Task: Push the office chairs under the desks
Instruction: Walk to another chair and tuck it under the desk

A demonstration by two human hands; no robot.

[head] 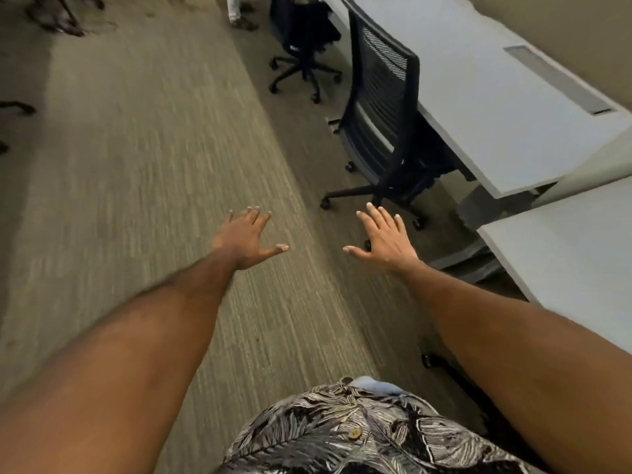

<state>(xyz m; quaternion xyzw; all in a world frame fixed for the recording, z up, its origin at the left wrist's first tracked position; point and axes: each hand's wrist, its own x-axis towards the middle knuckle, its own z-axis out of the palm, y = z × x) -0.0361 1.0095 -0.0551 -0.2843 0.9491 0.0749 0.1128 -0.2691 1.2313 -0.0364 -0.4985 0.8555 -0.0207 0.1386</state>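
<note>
Head view | black mesh-back chair (383,118) tucked at grey desk (478,97) | left hand (244,239), right hand (384,239) spread, empty

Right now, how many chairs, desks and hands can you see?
Chairs: 2, near chair, far chair
Desks: 2, long desk, near desk
Hands: 2, left hand, right hand
Total: 6
Dark bits at the left edge may be more chairs, too cut off to count.
</note>
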